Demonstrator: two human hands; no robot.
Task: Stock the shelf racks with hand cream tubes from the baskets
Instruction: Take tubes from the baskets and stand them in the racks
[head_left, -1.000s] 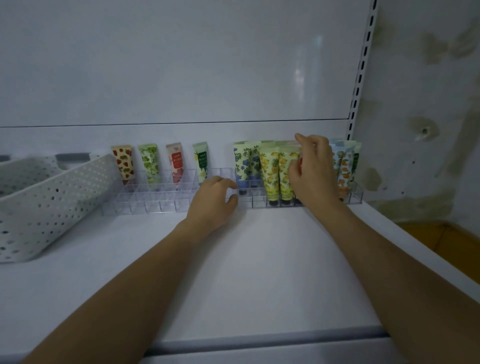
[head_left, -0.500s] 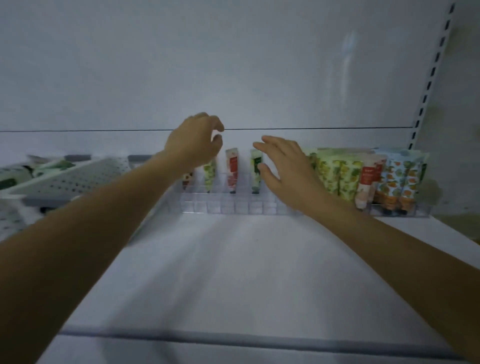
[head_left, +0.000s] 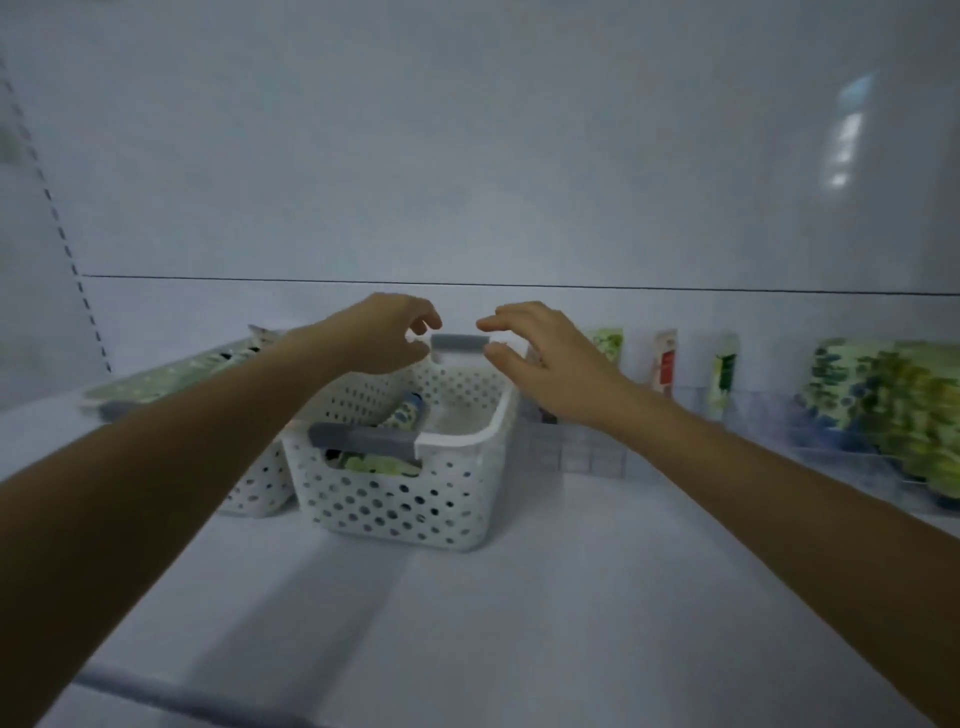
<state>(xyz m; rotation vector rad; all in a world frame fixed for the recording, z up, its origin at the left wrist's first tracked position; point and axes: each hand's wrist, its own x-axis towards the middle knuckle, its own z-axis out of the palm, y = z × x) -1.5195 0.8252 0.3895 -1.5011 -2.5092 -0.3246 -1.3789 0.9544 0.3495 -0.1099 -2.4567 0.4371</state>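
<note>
A white perforated basket (head_left: 405, 499) with grey handles stands on the shelf, a few hand cream tubes (head_left: 402, 415) lying inside. My left hand (head_left: 384, 338) hovers over its far left rim, fingers loosely curled, holding nothing. My right hand (head_left: 540, 358) hovers over its far right corner with fingers spread and empty. To the right a clear rack (head_left: 587, 452) holds single upright tubes (head_left: 666, 361) and a dense group of green and blue patterned tubes (head_left: 893, 400).
A second white basket (head_left: 254, 488) sits behind and left of the first, with a flat green-patterned pile (head_left: 171, 374) beyond it. The white shelf (head_left: 467, 623) stretches toward me. A slotted upright (head_left: 78, 270) runs up the left back wall.
The view has swung left from the rack to the baskets. Both hands left the rack and tubes and now hover over the front basket's far rim.
</note>
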